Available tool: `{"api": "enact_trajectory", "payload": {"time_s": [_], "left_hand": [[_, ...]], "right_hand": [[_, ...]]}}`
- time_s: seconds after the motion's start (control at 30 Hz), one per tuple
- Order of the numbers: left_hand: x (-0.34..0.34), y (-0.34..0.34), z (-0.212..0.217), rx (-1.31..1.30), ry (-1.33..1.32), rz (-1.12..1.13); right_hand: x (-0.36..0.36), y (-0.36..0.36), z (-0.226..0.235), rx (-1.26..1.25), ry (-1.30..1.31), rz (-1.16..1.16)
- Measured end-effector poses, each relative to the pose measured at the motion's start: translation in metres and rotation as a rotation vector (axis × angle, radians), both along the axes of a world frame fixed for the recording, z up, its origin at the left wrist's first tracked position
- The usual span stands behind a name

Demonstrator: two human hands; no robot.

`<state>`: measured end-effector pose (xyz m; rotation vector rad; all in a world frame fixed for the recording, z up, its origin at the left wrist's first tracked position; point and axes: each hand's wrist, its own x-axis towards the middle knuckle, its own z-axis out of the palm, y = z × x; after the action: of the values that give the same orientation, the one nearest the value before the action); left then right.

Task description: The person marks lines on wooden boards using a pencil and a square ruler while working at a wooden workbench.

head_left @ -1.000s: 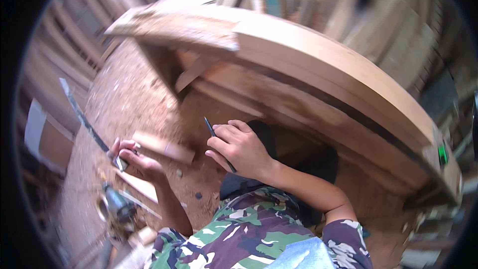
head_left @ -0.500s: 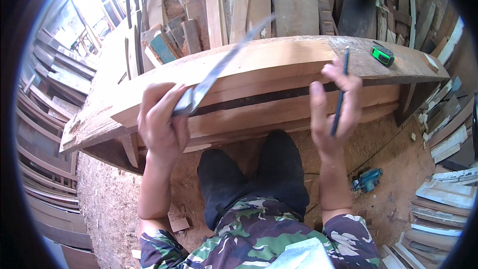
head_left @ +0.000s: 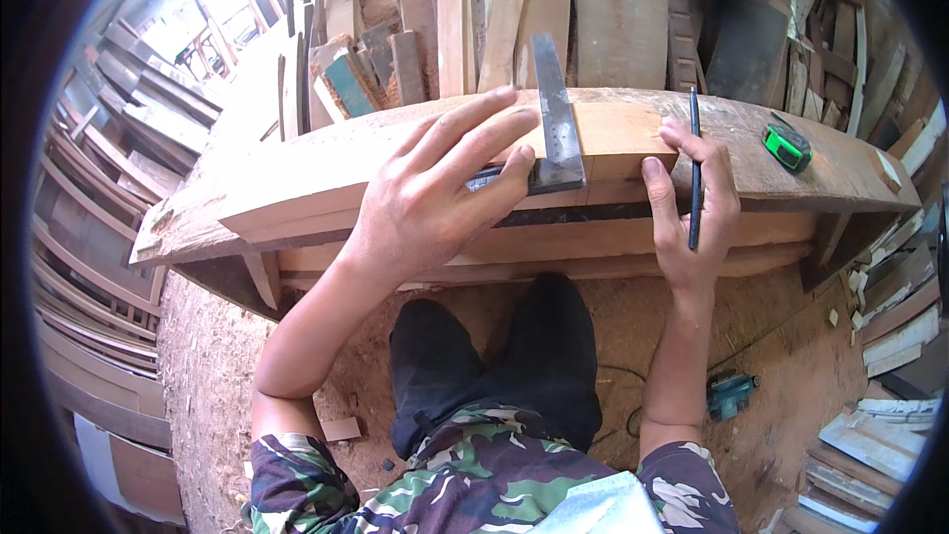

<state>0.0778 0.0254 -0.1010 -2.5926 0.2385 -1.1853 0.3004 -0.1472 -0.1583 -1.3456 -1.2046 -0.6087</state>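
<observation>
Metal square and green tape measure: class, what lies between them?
The head view shows, rightward from the metal square to the green tape measure: the end of the pale timber, the right hand holding a dark pencil, then worn bench top.

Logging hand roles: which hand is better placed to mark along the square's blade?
Likely the right hand: it holds the pencil close by; the left hand holds the square against the wood.
</observation>
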Motion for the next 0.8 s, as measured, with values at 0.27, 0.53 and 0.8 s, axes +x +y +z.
{"api": "enact_trajectory", "payload": {"time_s": [0.27,0.53,0.8], "left_hand": [[0.008,0.006,0.011,-0.17,0.25,-0.044],[0.005,0.004,0.019,-0.461,0.365,-0.093],[0.004,0.005,0.017,-0.44,0.364,-0.075]], "right_hand": [[0.007,0.001,-0.001,0.009,-0.053,0.014],[0.014,-0.016,0.02,-0.111,0.228,0.11],[0.013,-0.006,0.064,-0.105,0.171,0.282]]}}
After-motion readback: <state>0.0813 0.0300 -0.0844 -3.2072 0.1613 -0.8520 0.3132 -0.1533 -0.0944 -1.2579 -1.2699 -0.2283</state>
